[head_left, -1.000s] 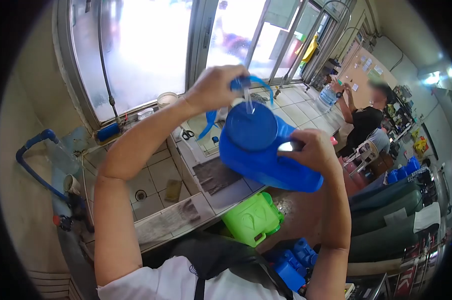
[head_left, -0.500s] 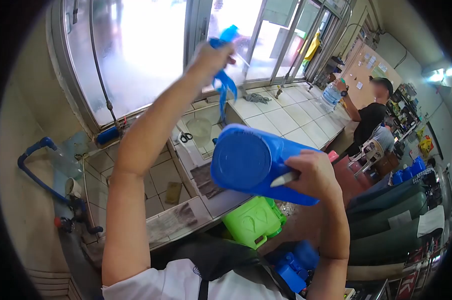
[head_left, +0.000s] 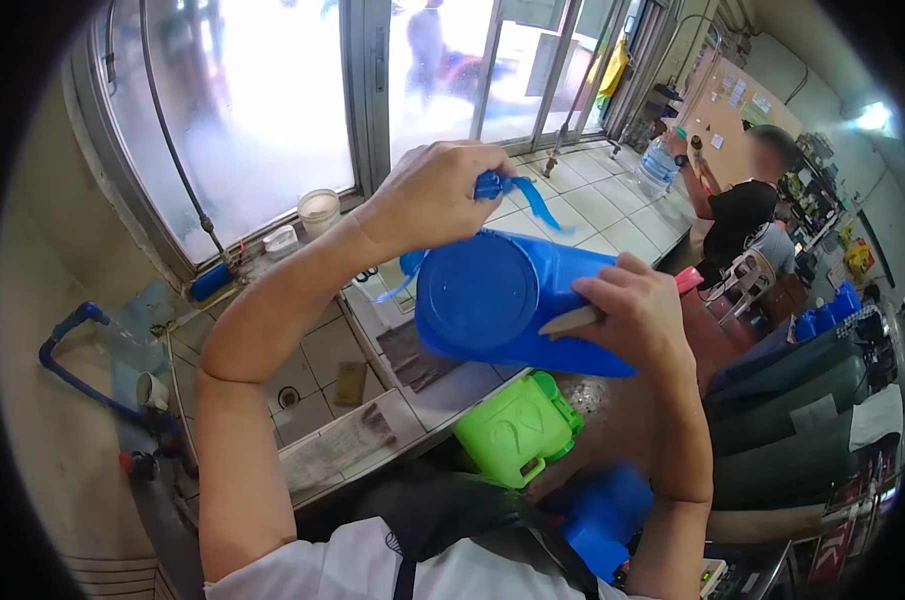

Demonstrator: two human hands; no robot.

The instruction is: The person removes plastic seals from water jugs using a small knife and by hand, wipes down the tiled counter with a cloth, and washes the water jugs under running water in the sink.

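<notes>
My left hand (head_left: 442, 195) is closed on a crumpled blue plastic strip (head_left: 538, 203), whose loose end trails off to the right. It hovers just above a blue plastic container (head_left: 562, 265), tipped so that a big round blue disc (head_left: 477, 290) on its end faces me. My right hand (head_left: 637, 310) grips the container's right part. Under the same fingers lies a pale, pointed blade-like piece (head_left: 570, 321); a pink end (head_left: 687, 279) sticks out beyond the hand, possibly its handle. Another bit of blue plastic (head_left: 410, 263) shows left of the disc.
Below is a bright green jug (head_left: 520, 430) beside the tiled counter (head_left: 612, 235). A tiled basin (head_left: 312, 385) lies left, with blue pipe (head_left: 62, 335) against the wall. At the right, a person (head_left: 737, 215) holds a clear water bottle (head_left: 658, 165).
My left hand has come down from in front of the window to just above the container, bringing the blue strip along. The container has shifted slightly, still in my right hand.
</notes>
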